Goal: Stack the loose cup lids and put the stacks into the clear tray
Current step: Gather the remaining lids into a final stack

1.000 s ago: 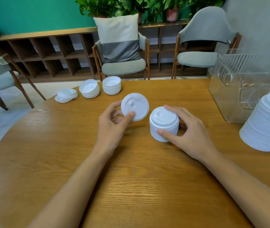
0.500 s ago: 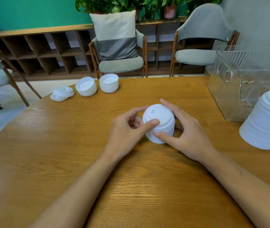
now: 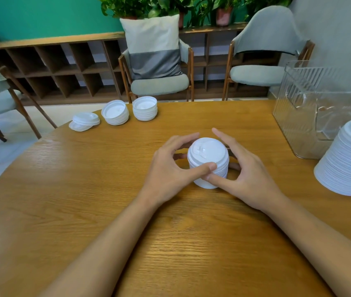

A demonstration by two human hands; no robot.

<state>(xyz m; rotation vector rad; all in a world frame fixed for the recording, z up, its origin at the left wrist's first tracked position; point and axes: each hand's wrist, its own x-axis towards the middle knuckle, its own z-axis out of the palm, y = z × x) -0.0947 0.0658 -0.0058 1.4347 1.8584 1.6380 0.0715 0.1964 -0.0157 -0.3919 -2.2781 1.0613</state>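
Left hand (image 3: 166, 168) and right hand (image 3: 245, 174) each curl thumb and fingers round a short stack of white cup lids (image 3: 207, 159) standing on the worktop (image 3: 106, 211) between them, apparently squaring it for the clear tray (image 3: 303, 116) beyond the right hand.

Open desk (image 3: 251, 118) runs from the small lid stack (image 3: 207, 151) I hold to the clear tray (image 3: 311, 108); the tall lid stack (image 3: 350, 159) blocks its near wall.
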